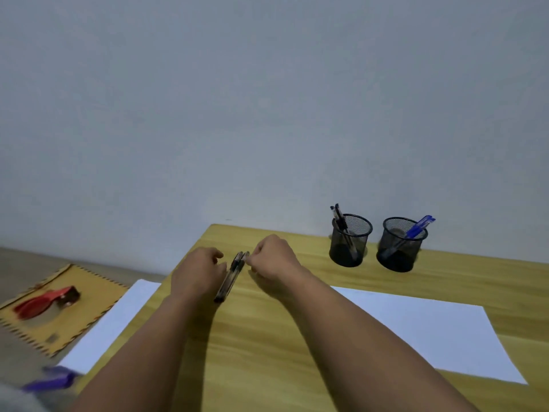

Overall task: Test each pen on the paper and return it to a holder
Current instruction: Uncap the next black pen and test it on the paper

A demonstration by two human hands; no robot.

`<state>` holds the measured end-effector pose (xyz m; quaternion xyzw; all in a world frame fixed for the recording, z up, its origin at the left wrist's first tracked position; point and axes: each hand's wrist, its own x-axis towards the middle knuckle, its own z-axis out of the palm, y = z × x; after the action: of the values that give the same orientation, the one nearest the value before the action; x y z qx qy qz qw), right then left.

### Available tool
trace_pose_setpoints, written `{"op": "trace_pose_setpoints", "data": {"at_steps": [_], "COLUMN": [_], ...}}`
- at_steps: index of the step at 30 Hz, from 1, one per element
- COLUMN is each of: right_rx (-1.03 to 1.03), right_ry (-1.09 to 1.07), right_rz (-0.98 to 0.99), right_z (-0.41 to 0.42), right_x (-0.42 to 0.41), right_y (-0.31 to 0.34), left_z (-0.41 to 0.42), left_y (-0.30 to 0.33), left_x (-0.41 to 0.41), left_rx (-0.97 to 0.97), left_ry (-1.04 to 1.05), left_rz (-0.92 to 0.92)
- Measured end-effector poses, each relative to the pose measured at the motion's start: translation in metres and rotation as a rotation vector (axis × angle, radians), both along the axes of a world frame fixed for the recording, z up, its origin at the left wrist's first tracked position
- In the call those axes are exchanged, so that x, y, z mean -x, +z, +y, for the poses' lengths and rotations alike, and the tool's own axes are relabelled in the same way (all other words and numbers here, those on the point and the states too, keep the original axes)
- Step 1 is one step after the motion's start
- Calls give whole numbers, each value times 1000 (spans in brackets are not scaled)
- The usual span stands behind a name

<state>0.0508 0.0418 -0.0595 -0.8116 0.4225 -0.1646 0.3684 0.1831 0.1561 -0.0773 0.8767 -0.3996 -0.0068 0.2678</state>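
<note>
Two dark pens (231,276) are seen lying side by side on the wooden table (267,352), in the gap between the two hands. The fingers of the left hand (197,273) are curled beside the pens' left flank; whether they touch the barrels cannot be told. The fingers of the right hand (274,260) are curled too, with the tips brought against the pens' far ends, seemingly pinching them, though blur keeps the contact uncertain.

Beyond the fingers, bare tabletop is left up to the far edge, where a grey wall (267,99) is met. To the right of the right hand, well apart, two black mesh holders are stood near that far edge: the nearer holder (350,240) is filled with two dark pens (340,221), the farther holder (401,243) with a blue pen (417,228) leaning rightward. A white sheet of paper (430,334) is laid on the near right, below the right forearm's side. A second white sheet (116,319) is seen overhanging the table's left edge, just outside the left forearm.

The pens between the hands are seen as slim, translucent dark barrels with black caps, angled from near-left to far-right.

On the floor to the left, a wooden board (74,316) carrying a red object (44,301) is visible.
</note>
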Motion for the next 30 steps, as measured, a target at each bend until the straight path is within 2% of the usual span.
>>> {"op": "trace_pose_setpoints", "data": {"at_steps": [8, 14, 21, 26, 30], "right_rx": [40, 1, 177, 87, -110], "right_ry": [-121, -56, -82, -113, 8], "right_rz": [74, 158, 264, 134, -79], "right_z": [4, -1, 1, -2, -9], "right_x": [-49, -50, -35, 1, 44], "right_y": [-31, -21, -17, -1, 29], "left_z": [7, 3, 7, 10, 7], "left_y": [-14, -18, -15, 7, 34], "left_x": [-21, -24, -15, -3, 17], "left_rx": [4, -5, -7, 8, 82], "left_ry": [-68, -58, -53, -91, -187], "left_rz": [96, 110, 87, 77, 54]}}
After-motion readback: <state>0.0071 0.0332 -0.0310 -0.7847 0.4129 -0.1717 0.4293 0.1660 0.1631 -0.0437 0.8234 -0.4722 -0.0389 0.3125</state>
